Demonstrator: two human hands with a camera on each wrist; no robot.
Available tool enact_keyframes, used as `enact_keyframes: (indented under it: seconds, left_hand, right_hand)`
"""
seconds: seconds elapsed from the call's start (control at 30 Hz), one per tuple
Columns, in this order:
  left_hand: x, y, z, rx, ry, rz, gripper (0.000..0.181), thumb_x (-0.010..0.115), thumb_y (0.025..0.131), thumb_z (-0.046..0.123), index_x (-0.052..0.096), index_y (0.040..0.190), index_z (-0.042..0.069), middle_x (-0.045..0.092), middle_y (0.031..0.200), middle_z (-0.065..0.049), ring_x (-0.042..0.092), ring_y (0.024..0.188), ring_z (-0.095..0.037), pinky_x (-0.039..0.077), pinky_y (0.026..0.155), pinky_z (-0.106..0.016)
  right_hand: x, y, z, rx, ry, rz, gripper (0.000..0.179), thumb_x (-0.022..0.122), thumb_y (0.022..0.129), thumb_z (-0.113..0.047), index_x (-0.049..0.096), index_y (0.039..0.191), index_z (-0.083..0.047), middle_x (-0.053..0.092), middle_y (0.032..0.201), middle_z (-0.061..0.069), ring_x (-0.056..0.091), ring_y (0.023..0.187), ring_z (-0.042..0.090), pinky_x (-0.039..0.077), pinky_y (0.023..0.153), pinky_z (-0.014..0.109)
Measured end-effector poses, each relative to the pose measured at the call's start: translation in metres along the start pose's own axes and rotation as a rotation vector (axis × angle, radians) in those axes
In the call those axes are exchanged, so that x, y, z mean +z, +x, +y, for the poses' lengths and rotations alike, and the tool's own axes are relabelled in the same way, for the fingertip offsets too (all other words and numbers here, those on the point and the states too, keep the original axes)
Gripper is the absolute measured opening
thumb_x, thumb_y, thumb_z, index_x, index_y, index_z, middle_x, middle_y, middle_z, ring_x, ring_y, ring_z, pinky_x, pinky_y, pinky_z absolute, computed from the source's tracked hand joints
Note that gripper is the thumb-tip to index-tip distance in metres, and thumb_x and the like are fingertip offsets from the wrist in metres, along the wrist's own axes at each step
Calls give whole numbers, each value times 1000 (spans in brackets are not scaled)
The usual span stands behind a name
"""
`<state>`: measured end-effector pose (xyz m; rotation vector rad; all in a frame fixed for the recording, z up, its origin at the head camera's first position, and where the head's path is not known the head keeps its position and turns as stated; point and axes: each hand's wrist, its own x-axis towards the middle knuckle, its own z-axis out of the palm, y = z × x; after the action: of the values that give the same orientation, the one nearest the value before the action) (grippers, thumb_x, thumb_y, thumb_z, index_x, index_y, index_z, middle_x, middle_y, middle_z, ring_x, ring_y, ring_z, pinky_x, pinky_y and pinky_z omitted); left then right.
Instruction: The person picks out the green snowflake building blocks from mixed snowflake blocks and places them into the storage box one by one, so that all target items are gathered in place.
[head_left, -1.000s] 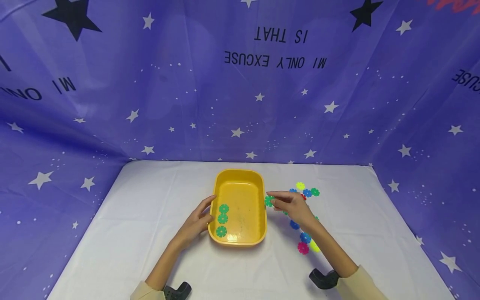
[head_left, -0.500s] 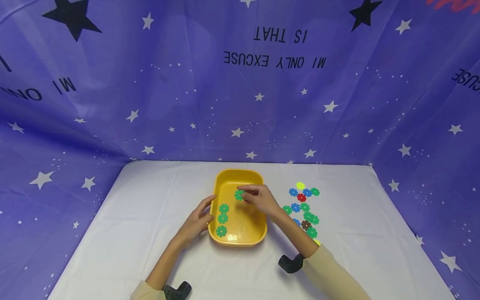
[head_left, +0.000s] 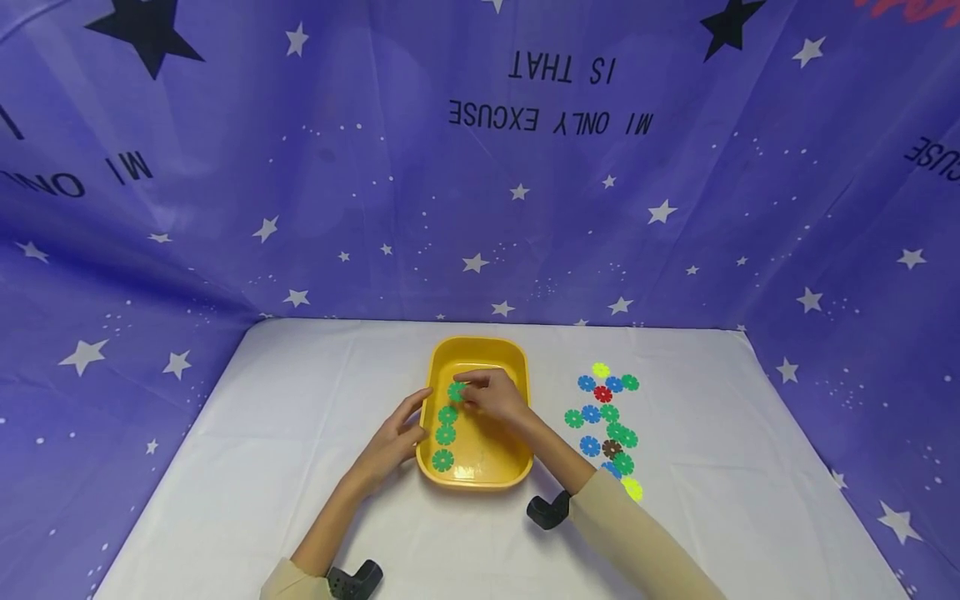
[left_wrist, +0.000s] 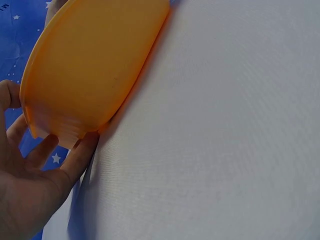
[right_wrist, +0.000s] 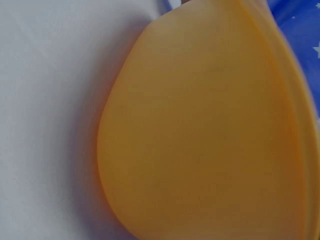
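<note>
On the white table sits a yellow plastic tray [head_left: 480,479], its outer wall filling much of both wrist views. My left hand [head_left: 390,443] holds the tray's left side, fingertips against the outer wall and one digit at the rim, as the left wrist view shows. Inside the tray, my right hand [head_left: 491,393] pinches a green snowflake building disc [head_left: 457,391] by its edge. Below that piece, three more green discs [head_left: 446,435] lie in a column along the tray's left wall. In the right wrist view the tray wall [right_wrist: 200,125] hides the right hand's fingers.
Right of the tray lies a loose group of snowflake discs, among them a red one [head_left: 603,394], a brown one [head_left: 612,448], a yellow one [head_left: 601,369] and several blue and green ones. A purple star-printed cloth [head_left: 480,208] hangs behind the table.
My right hand has carried the green disc leftward from beyond the tray's right rim, over the tray, to just above the green column. My left hand has stayed at the tray.
</note>
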<state>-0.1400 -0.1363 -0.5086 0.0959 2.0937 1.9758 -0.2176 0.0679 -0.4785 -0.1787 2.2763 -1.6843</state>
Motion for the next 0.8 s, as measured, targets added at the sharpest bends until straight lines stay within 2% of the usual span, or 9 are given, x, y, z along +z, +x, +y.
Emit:
enact_keyframes:
  seconds: [0.27,0.57,0.8]
  left_hand:
    - [1,0,0,-7,-3,5,67,53,92,7,37,155,25,24,161,-18,44,133,-42,54,93,-45]
    - [1,0,1,-3,-4,3,67,53,93,6,36,155,24,23,161,-18,44,133,-42,55,92,-44]
    - [1,0,1,-8,-5,4,67,54,92,7,36,155,24,22,161,-17,43,133,-42,54,94,-45]
  right_hand:
    - [7,7,3,64,-28,21,30,63,90,4,72,118,0,71,96,12,67,75,17,60,73,29]
    - [12,15,5,78,-135,33,31,65,89,2,73,118,-4,70,93,9,66,71,13,59,68,25]
    - [14,19,7,68,-198,30,31,66,87,1,74,117,-3,68,85,6,65,68,13,57,64,23]
